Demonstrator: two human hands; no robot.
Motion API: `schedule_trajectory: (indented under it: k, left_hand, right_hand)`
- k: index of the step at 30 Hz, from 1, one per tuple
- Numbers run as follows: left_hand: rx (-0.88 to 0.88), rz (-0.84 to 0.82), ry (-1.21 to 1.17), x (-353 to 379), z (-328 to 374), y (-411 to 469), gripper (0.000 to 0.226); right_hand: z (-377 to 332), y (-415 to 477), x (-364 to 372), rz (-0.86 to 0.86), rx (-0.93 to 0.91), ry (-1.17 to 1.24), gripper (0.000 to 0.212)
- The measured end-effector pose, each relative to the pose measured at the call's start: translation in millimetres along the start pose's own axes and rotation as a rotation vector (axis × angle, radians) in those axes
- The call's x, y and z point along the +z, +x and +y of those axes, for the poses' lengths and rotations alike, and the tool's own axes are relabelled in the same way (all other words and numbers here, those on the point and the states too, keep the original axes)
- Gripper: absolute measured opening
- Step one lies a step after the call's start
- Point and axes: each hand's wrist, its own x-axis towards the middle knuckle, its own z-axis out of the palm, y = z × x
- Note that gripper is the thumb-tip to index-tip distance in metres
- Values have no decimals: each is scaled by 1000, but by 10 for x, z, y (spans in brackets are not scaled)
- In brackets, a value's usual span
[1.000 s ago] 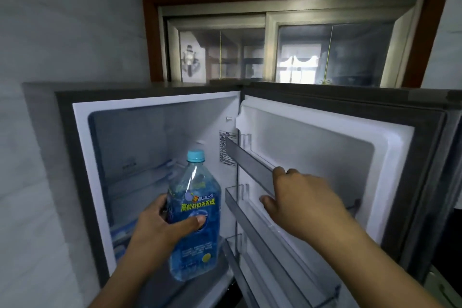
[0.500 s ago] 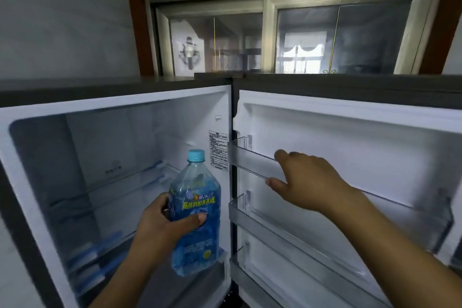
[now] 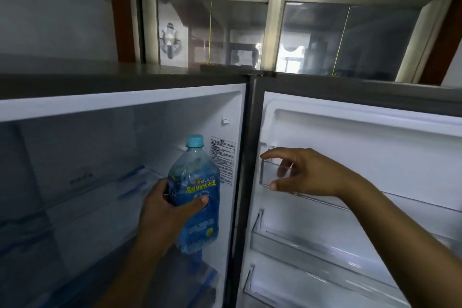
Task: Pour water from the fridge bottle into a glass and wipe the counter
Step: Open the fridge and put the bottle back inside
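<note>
A clear plastic water bottle (image 3: 200,222) with a blue label and a light blue cap is upright in front of the open fridge compartment, by its right wall. My left hand (image 3: 165,212) is wrapped around its middle, thumb across the label. My right hand (image 3: 307,172) is at the left end of the upper clear shelf (image 3: 325,201) on the open fridge door (image 3: 375,142); its fingers are spread, index above and thumb below the shelf's end. No glass or counter is in view.
The fridge compartment (image 3: 87,157) holds glass shelves with blue trim and looks bare. Two lower clear door shelves (image 3: 312,247) sit under my right arm. Above the fridge top (image 3: 125,70) is a sliding window in a wooden frame (image 3: 270,32).
The fridge door has swung wider to the right. My right hand slid to the left end of the upper door shelf and spread its fingers. My left hand keeps the bottle upright.
</note>
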Motion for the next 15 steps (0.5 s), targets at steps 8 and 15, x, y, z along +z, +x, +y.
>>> schedule_trajectory:
  k: [8,15]
  left_hand:
    - [35,182,43,-144,-333,600,58]
    - [90,317,135,-229,-405,957,46]
  right_hand:
    - [124,53,-104,-117,42,79,59]
    - [255,66,-82,-45,67,27,53]
